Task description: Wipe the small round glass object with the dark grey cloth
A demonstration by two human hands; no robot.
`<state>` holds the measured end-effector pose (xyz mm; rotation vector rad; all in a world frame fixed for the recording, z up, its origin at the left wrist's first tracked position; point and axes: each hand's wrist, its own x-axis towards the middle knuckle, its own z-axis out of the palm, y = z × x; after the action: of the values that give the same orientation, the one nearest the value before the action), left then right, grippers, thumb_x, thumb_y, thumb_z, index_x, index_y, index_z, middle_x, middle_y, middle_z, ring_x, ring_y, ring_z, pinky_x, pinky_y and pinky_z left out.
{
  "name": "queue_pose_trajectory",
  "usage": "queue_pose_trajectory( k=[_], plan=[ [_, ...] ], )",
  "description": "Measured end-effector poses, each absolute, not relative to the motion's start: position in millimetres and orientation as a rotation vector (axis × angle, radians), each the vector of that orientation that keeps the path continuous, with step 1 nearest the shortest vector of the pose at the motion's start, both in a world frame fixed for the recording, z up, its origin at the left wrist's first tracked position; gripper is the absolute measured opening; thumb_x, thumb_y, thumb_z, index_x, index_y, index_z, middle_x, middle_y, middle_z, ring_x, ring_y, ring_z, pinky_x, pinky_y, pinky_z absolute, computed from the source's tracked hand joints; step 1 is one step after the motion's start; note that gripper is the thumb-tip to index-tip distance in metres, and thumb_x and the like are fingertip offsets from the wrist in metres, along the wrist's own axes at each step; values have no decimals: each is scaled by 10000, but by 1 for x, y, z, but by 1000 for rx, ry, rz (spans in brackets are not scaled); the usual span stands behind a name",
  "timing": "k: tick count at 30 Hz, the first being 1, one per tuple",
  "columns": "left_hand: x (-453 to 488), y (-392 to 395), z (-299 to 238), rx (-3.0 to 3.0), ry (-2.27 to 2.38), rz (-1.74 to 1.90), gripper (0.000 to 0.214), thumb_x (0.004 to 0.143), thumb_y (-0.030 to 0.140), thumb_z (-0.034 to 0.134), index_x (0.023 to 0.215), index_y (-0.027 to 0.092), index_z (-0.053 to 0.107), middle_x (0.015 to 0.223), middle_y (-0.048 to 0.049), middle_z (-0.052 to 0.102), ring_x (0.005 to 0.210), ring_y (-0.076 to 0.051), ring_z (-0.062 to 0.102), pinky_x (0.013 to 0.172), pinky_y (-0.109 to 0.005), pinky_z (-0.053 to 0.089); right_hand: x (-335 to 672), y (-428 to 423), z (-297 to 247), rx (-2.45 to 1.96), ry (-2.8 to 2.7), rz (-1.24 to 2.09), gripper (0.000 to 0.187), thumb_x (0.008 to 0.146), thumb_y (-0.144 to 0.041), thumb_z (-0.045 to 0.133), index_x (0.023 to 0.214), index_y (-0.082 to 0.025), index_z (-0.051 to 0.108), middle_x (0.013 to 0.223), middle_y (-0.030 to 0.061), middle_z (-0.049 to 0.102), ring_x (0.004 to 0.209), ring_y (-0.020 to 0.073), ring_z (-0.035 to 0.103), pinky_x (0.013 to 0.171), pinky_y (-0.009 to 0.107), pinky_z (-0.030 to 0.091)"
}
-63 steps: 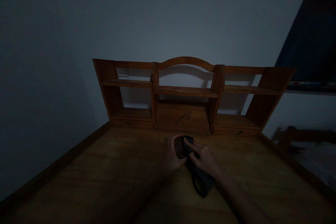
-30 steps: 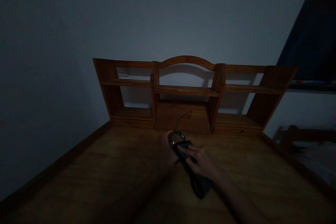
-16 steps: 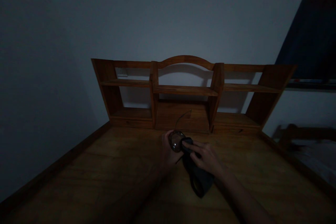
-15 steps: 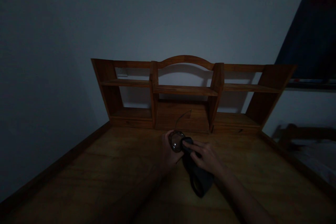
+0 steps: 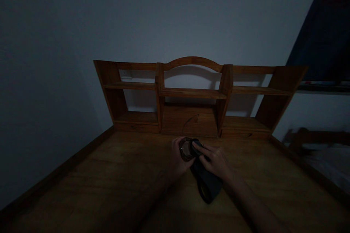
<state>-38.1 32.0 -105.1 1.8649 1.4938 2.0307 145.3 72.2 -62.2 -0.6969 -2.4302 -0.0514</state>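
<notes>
The room is dim. My left hand (image 5: pixel 177 158) is closed round a small round glass (image 5: pixel 186 149), its open mouth facing me, just above the wooden desk (image 5: pixel 109 185). My right hand (image 5: pixel 216 161) pinches a dark cloth (image 5: pixel 207 185) and presses its upper end against the glass's rim. The rest of the cloth trails down onto the desk under my right wrist.
A wooden shelf unit (image 5: pixel 194 94) with bare compartments stands at the back of the desk against a pale wall. A raised wooden rim runs along the desk's left and right sides. A dark panel (image 5: pixel 325 36) fills the upper right.
My right hand with the cloth has shifted slightly over the glass's rim, and the glass has tipped a little in my left hand. Both hands sit a touch lower.
</notes>
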Motion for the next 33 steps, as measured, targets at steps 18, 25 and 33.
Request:
queue_pose_trajectory(
  k=[18,25,33],
  plan=[
    [-40,28,-111,2039,1483,1780,715,688,167,668,1336,221,373,1295,-126,409,1217,-287,449,1040,-495,412,133,63,-70,-609,-2439,50,635,862,-148,496,1471,-274,372,1144,77,655,882,190,671,779,287,536],
    [-40,32,-113,2013,1493,1842,643,720,189,659,1309,219,402,1271,-123,436,1174,-270,494,1023,-478,432,128,56,-69,-604,-2492,81,644,864,-171,498,1481,-278,350,1060,66,654,832,182,661,731,275,524],
    [-41,29,-109,1917,1499,1870,632,757,225,676,1322,238,392,1276,-113,453,1175,-253,502,1017,-455,437,122,50,-70,-571,-2516,61,672,835,-163,518,1478,-278,357,956,39,659,766,172,646,677,257,494]
  ],
)
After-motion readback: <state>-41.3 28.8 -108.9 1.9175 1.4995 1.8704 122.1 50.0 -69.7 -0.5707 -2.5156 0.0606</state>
